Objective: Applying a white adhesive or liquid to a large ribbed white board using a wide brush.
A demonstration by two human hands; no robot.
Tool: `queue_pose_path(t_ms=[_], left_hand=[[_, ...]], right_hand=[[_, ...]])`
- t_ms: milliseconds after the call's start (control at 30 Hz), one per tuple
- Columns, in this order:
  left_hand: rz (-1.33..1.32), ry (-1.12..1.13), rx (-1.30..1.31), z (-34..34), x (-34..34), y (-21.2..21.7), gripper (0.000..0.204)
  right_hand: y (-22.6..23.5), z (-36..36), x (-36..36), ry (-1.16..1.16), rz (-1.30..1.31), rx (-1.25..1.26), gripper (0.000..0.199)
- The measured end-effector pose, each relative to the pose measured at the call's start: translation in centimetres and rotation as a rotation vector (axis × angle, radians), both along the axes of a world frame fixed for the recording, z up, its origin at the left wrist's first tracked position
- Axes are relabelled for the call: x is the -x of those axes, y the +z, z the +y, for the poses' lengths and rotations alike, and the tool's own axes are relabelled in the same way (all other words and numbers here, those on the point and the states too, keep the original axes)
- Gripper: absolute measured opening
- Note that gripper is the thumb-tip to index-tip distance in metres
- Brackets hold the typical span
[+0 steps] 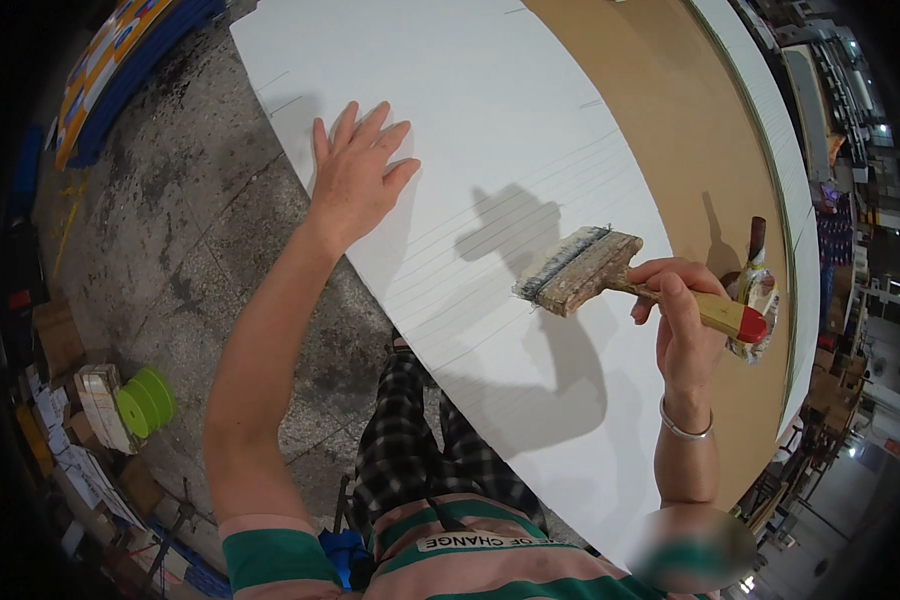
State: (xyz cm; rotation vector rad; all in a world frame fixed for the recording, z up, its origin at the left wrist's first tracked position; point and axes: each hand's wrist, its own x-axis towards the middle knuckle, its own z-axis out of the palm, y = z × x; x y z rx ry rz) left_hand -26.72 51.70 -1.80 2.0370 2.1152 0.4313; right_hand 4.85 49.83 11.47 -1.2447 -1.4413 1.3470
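A wide, flat paintbrush (582, 268) is gripped by its yellow, red-tipped handle in my right hand (685, 320). Its worn wooden head and pale, dark-streaked bristles point left, over a large white sheet (470, 130) marked with thin ruled lines. Whether the bristles touch the sheet I cannot tell; the brush and arm cast a shadow on it. My left hand (358, 178) rests palm down near the sheet's left edge, fingers spread, holding nothing. Just beyond my right hand stands a paint-smeared container (759, 290) with a dark handle sticking up from it.
The white sheet lies on a brown board (630, 60), with another white panel (770, 110) along its far right. A stained concrete floor (190, 200) spreads to the left. A green spool (146, 402) sits near boxes and papers at lower left. A blue-edged stack (140, 75) stands at upper left.
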Motion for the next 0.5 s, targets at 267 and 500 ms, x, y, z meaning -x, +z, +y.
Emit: queue_pose_path(t_ms=[267,500], left_hand=[[0.008,0.005,-0.026,-0.4,0.4,-1.3,0.045],[0.033,-0.011,-0.134,-0.1,0.5,-2.4,0.046]], right_hand=[[0.3,0.0,1.0,0.013,-0.228,-0.068,0.013],[-2.1,1.6,2.4,0.099,-0.268,-0.188,0.013]])
